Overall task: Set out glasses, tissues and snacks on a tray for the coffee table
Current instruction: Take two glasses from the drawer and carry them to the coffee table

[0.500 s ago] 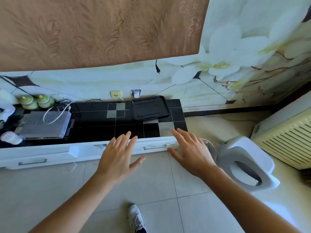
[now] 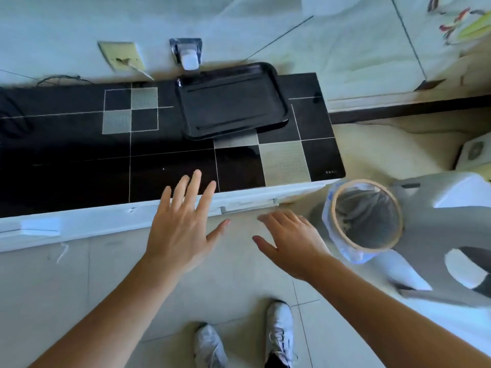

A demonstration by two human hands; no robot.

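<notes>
A black rectangular tray [image 2: 231, 102] lies empty on the far side of a low cabinet with a glossy black tiled top [image 2: 79, 160], close to the wall. My left hand [image 2: 183, 224] hovers over the cabinet's white front edge, fingers spread, holding nothing. My right hand [image 2: 289, 240] is lower and to the right, above the floor in front of a drawer handle [image 2: 248, 207], also spread and empty. Both hands are short of the tray and apart from it. No glasses, tissues or snacks are in view.
A small bin [image 2: 364, 216] with a plastic liner stands on the floor right of the cabinet, beside a white plastic stool [image 2: 457, 235]. A wall socket [image 2: 122, 55] and a plugged-in white charger [image 2: 189, 58] sit behind the tray. My white shoes [image 2: 279, 333] stand on the tiled floor.
I have stepped closer and the view tilts down, so the cabinet and tray look larger. Both hands stay spread and empty; the items at the cabinet's left end are out of frame.
</notes>
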